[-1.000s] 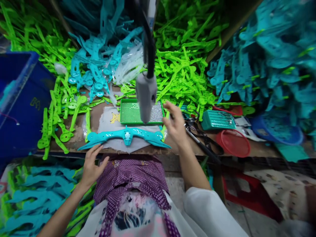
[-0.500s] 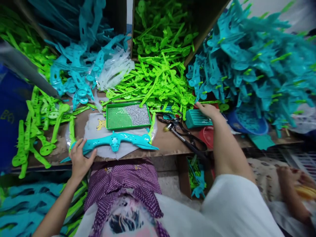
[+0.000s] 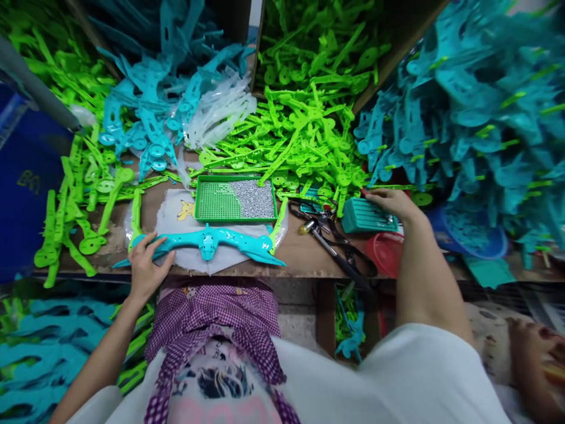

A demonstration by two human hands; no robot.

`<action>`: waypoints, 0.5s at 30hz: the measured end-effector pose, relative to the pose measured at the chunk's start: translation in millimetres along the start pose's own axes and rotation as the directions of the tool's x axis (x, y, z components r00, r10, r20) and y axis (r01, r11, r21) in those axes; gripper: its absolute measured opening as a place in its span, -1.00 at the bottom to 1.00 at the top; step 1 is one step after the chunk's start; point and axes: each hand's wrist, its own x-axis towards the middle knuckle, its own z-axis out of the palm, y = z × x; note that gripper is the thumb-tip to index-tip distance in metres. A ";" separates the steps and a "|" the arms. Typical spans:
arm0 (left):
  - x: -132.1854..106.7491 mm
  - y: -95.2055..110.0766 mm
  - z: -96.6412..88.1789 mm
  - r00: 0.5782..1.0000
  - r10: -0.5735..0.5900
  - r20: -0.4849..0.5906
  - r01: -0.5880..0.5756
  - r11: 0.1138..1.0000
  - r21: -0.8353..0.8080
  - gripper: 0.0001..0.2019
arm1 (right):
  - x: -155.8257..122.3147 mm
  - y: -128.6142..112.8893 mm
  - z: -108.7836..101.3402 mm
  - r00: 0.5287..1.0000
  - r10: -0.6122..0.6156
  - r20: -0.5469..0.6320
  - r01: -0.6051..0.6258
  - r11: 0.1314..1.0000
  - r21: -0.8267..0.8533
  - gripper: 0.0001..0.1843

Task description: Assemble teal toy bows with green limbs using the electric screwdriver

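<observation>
My left hand (image 3: 149,265) is closed over the left end of a long teal plastic part (image 3: 207,244), fingers on top and thumb below. The part has a small animal-head shape in its middle and lies across a pale cloth (image 3: 170,215). Bright green arms (image 3: 279,222) stick up near both its ends. My right hand (image 3: 395,205) stretches over a ribbed teal container (image 3: 364,216). Its fingers are together by something red behind the container; what they hold, if anything, is hidden. A green tray (image 3: 212,200) of small silvery pieces sits just beyond the teal part.
A hammer (image 3: 329,250) with black straps lies right of the cloth, beside a red bowl (image 3: 384,253). Green arms (image 3: 300,135) and teal parts (image 3: 463,112) are heaped behind. A blue basin (image 3: 489,238) stands right. Another person's arm (image 3: 529,359) shows lower right.
The view has shifted a little, with the bench things sliding right and slightly up at the left. Both hands keep nearly the same places relative to the teal part and the ribbed container.
</observation>
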 end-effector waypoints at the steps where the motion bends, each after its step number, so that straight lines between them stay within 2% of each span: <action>1: -0.4 0.1 0.0 1.000 -0.002 0.004 0.002 1.000 0.007 -0.62 | 1.1 1.5 0.0 1.000 -0.005 -0.016 0.005 1.000 -0.027 -0.92; 5: -1.2 2.1 -0.4 1.000 -0.010 0.008 0.010 1.000 0.021 -0.63 | 9.3 8.9 4.3 0.982 -0.030 -0.184 0.004 0.990 -0.141 -0.94; 9: -0.6 1.4 -0.8 1.000 0.021 0.001 -0.021 1.000 0.016 -0.65 | 15.0 10.9 12.4 0.917 -0.064 -0.394 -0.053 0.959 -0.279 -0.86; 15: -1.9 -8.6 -4.3 0.996 0.091 0.025 -0.090 0.995 -0.034 -0.70 | 2.5 16.7 19.1 0.848 -0.120 -0.516 -0.095 0.924 -0.370 -0.67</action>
